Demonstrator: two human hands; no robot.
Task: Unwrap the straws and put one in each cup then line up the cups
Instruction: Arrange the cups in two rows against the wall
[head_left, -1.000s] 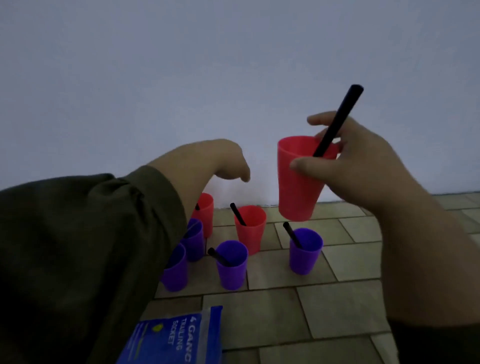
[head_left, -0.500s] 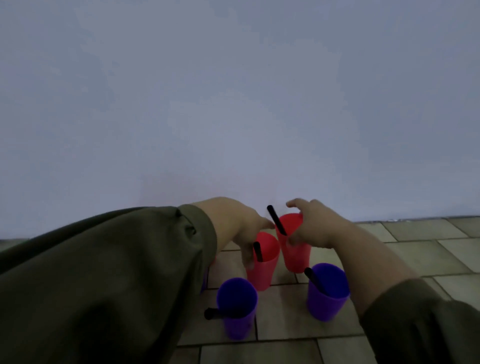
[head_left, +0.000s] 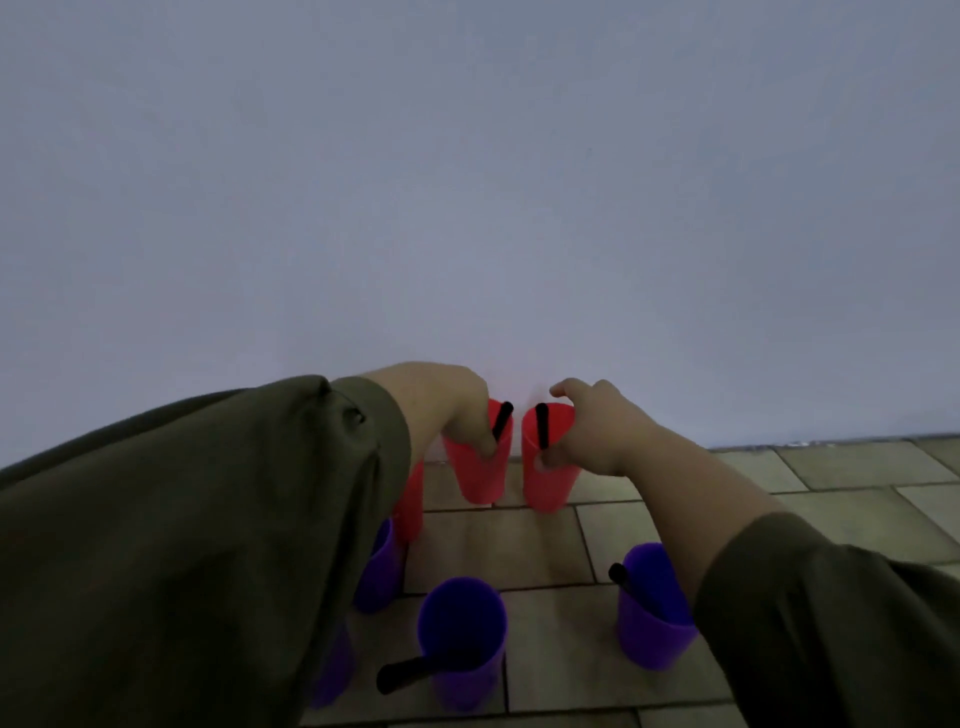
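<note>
— Two red cups drawn level at the floor's far edge, close under the wall (head_left: 467, 208): left red cup (head_left: 475, 475) and right red cup (head_left: 550, 480), just beside each other, a sliver of gap at the rims. One black straw in each: left straw (head_left: 502, 420), right straw (head_left: 542, 427).

— Held how?

— Left hand (head_left: 447, 410) curled round the left red cup near its rim, right hand (head_left: 592, 434) wrapped round the right red cup likewise. Both gripping, neither slack.

— Different from half a second back?

— Yes. Staggered then, with the left red cup nearer and lower than its partner. Side by side now. A full second back: right red cup up in the air, left hand empty.

— Meaning for the task?

— Probably the line begun, with two of the cups placed. Third red cup (head_left: 413, 501) half hidden behind the left sleeve (head_left: 208, 519), not yet in line. Middle purple cup (head_left: 462, 649) and right purple cup (head_left: 652, 629) well apart, toward the floor's near edge, each with a straw. Two more purple ones tucked behind the sleeve, straws impossible to tell.
</note>
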